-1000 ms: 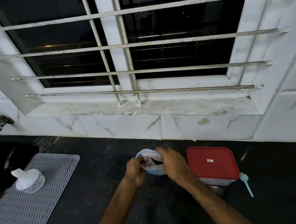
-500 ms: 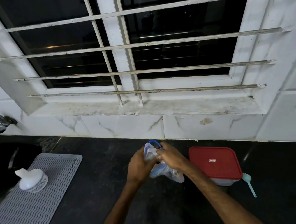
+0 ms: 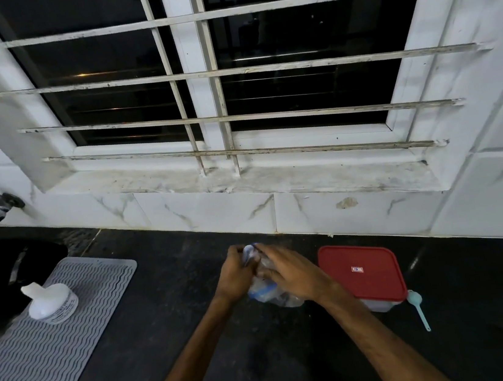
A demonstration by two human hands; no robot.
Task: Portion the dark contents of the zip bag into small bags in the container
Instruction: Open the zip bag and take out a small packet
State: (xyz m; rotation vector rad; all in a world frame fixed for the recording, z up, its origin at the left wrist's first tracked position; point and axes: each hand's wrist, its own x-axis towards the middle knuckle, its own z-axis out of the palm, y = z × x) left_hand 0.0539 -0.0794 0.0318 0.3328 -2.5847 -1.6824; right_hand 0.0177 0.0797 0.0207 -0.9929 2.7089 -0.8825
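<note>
Now both hands grip the zip bag (image 3: 274, 297), low at the table (image 3: 199, 341); resting or lifted, can't tell. Left hand (image 3: 236, 277) is curled round the bag's top, right hand (image 3: 290, 276) curled over its other side. Bag crumpled; the dark contents probably sit low in it, blurred. Container (image 3: 361, 271), red lid on, is just right of the right hand, teal spoon (image 3: 417, 307) past its corner. Grey mat (image 3: 42, 361) with white bottle (image 3: 51, 304) well left, bare table between. Tiled wall (image 3: 214, 208) is near beyond the hands.
</note>
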